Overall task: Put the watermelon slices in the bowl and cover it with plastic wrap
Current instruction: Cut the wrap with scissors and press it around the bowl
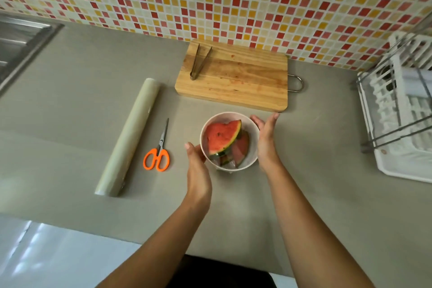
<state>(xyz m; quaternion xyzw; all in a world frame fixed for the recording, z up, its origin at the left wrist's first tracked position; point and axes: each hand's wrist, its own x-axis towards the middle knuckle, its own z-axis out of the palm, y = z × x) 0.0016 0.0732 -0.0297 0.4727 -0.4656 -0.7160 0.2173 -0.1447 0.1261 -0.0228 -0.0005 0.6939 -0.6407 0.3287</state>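
A white bowl point(203, 128) stands on the grey counter in front of the cutting board. Several watermelon slices point(222, 136) lie in it, the largest on top with its red flesh up. A shiny film seems to glint over the bowl's near side. My left hand point(197, 170) lies against the bowl's left wall, thumb up. My right hand point(266, 142) is flat along the bowl's right wall with its fingers straight and pointing away from me. The roll of plastic wrap point(131, 135) lies on the counter to the left.
Orange-handled scissors point(157, 156) lie between the roll and the bowl. A wooden cutting board point(233, 79) with metal tongs point(198, 63) sits against the tiled wall. A white dish rack point(397, 110) stands at the right, a steel sink point(18, 40) at the far left.
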